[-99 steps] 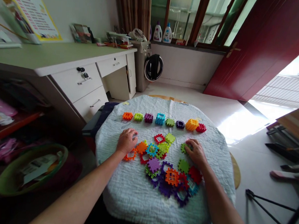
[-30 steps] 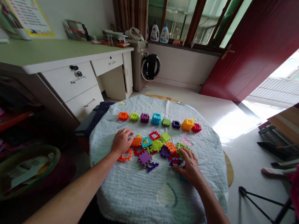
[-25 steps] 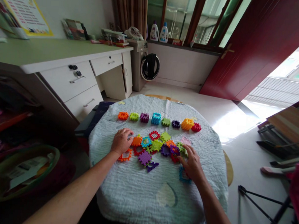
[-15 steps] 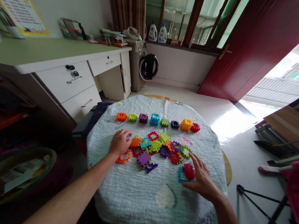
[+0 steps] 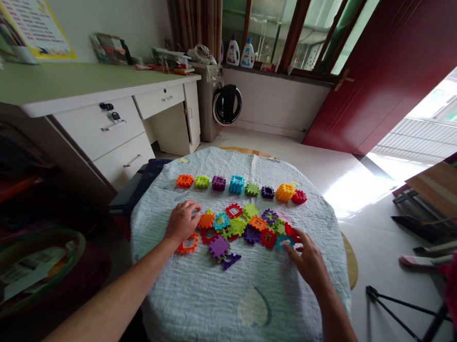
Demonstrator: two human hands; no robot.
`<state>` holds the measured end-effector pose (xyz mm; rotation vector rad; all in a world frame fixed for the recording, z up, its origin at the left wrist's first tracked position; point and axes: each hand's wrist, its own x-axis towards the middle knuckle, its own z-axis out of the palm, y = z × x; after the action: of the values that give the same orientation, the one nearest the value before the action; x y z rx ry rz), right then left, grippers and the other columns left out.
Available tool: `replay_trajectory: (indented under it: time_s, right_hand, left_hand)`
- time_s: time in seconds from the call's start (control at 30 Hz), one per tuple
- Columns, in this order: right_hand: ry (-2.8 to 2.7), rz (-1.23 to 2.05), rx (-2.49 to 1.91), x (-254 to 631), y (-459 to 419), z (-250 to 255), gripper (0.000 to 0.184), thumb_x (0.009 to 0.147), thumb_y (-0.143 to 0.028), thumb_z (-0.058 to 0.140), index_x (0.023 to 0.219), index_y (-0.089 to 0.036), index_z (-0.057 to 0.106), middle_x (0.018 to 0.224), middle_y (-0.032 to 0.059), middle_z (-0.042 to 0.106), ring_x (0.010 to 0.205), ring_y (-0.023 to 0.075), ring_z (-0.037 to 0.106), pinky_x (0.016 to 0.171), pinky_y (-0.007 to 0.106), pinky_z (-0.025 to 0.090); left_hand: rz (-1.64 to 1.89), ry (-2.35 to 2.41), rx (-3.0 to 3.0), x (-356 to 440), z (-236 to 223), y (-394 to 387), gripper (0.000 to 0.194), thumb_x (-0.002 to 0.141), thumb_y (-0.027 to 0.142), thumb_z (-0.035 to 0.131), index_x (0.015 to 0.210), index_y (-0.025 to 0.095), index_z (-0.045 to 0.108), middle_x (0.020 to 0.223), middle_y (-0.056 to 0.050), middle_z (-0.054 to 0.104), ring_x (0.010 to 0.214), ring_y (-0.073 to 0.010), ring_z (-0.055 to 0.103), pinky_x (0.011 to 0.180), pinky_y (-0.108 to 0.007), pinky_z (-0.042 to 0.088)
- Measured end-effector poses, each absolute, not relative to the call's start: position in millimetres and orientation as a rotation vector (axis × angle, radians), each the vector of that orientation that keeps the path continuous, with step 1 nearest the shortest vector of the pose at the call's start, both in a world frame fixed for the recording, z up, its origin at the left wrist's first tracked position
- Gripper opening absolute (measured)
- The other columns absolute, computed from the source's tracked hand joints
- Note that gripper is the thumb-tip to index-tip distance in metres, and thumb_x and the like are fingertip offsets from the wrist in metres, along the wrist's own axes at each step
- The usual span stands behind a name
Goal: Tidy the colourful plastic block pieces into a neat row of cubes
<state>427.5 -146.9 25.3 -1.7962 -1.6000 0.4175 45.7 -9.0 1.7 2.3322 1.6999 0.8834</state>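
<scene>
A round table under a pale quilted cloth (image 5: 224, 294) carries flat plastic puzzle tiles in many colours, spread in a band (image 5: 244, 226). Behind them runs a row of assembled cubes (image 5: 237, 184), orange to red. My left hand (image 5: 181, 222) lies curled on the cloth at the band's left end, beside an orange tile (image 5: 206, 220) and above an orange frame tile (image 5: 187, 245). My right hand (image 5: 306, 258) rests at the band's right end, fingers spread, its fingertips touching a teal tile (image 5: 284, 241) and a red tile (image 5: 292, 231).
A desk with drawers (image 5: 111, 127) stands to the left, a green basin (image 5: 24, 272) at lower left. A small washing machine (image 5: 225, 101) sits under the window. A dark red door (image 5: 393, 62) is at right, with tripod legs (image 5: 408, 321) on the floor.
My right hand swept loose tiles from the near right up into the band, then drew the teal and red tiles in too. My left hand stayed in place.
</scene>
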Motion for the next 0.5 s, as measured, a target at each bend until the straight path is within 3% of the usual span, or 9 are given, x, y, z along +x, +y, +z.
replay_trajectory:
  time_s: [0.23, 0.5]
  right_hand:
    - [-1.346, 0.372, -1.840, 438.5, -122.5, 22.8, 0.046, 0.081, -0.058, 0.056, 0.104, -0.019, 0.066, 0.097, 0.0093, 0.071, 0.079, 0.0225, 0.068, 0.073, 0.038, 0.056]
    - [-1.441, 0.692, -1.560, 441.6, -126.6, 18.8, 0.044, 0.085, -0.058, 0.051, 0.092, -0.022, 0.076, 0.117, 0.0103, 0.069, 0.108, 0.0296, 0.063, 0.094, 0.043, 0.051]
  left_hand:
    - [0.938, 1.617, 2.242, 45.7, 9.0, -12.3, 0.020, 0.087, 0.032, 0.048, 0.086, 0.021, 0.064, 0.097, -0.005, 0.068, 0.096, -0.0218, 0.060, 0.093, -0.037, 0.046]
    - [0.938, 1.560, 2.203, 45.2, 12.8, -14.6, 0.016, 0.086, 0.031, 0.052, 0.086, 0.021, 0.064, 0.093, -0.004, 0.068, 0.093, -0.0200, 0.062, 0.090, -0.035, 0.047]
